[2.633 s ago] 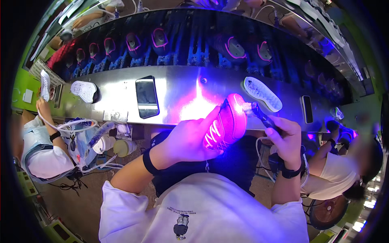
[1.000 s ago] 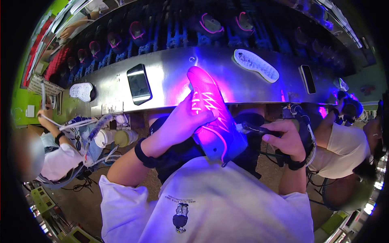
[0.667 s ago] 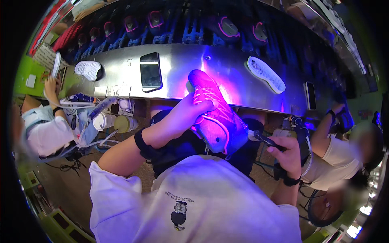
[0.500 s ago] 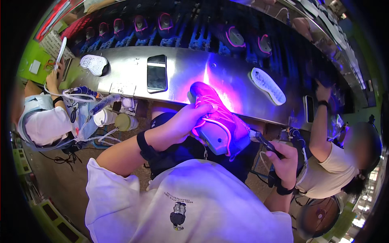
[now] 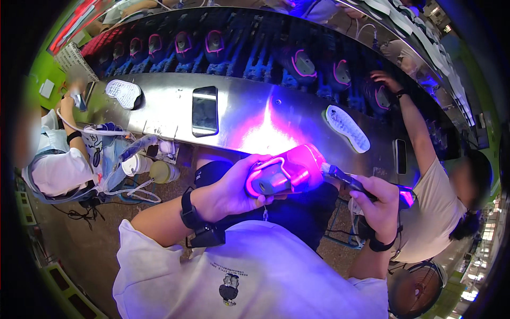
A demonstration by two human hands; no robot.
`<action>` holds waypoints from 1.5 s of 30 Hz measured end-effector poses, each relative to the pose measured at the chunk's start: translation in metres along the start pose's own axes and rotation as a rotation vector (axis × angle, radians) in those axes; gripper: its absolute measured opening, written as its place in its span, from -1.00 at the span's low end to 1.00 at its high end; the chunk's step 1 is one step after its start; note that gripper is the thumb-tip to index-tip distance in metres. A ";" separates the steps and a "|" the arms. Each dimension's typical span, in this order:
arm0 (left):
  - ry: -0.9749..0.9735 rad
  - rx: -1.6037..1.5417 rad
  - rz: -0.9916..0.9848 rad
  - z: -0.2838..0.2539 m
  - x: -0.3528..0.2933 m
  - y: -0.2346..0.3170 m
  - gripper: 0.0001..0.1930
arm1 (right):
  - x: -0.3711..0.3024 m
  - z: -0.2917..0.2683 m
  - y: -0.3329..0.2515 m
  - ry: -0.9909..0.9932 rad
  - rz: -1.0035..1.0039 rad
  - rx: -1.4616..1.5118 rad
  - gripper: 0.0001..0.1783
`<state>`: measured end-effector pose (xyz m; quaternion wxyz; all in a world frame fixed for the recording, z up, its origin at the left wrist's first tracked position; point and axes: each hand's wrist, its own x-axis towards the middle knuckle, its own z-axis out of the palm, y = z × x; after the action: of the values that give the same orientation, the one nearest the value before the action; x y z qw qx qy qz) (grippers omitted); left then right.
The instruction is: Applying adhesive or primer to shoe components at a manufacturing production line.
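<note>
My left hand (image 5: 234, 185) is closed round the opening end of a shoe upper (image 5: 303, 162) on a last. The upper glows pink under purple light and is held over my lap, just off the bench edge. My right hand (image 5: 381, 202) grips the dark handle of a brush (image 5: 345, 178), whose bristle tip meets the right side of the upper. On the metal bench (image 5: 175, 87) lie a white shoe sole (image 5: 346, 128) to the right and another white sole (image 5: 123, 93) at the left.
A dark phone (image 5: 205, 111) lies on the bench, and a second phone (image 5: 400, 156) at its right end. Beyond runs a conveyor (image 5: 255, 61) carrying several lasted uppers. People work on both sides; the right one's hand (image 5: 386, 80) reaches over the conveyor. Two pots (image 5: 163, 172) stand lower left.
My left hand has turned the upper, its toe swinging away from the bench and its side now facing up. The brush has risen slightly with it. The right co-worker's arm has reached toward the conveyor.
</note>
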<state>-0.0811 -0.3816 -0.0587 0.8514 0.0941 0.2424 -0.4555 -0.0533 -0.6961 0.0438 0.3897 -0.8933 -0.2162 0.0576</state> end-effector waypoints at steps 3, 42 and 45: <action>-0.038 -0.212 -0.086 0.000 0.003 -0.003 -0.37 | 0.009 0.005 0.008 0.014 -0.018 -0.007 -0.60; 0.111 2.454 1.948 0.030 0.001 0.040 -0.43 | -0.028 0.007 -0.008 0.173 0.155 0.294 -0.57; -0.016 2.561 2.007 0.038 0.009 0.040 -0.48 | -0.026 -0.006 -0.007 0.130 0.156 0.213 -0.58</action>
<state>-0.0315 -0.3804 -0.0328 -0.1600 -0.8107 0.4339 -0.3590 -0.0776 -0.7073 0.0507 0.4898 -0.8629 -0.1133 0.0525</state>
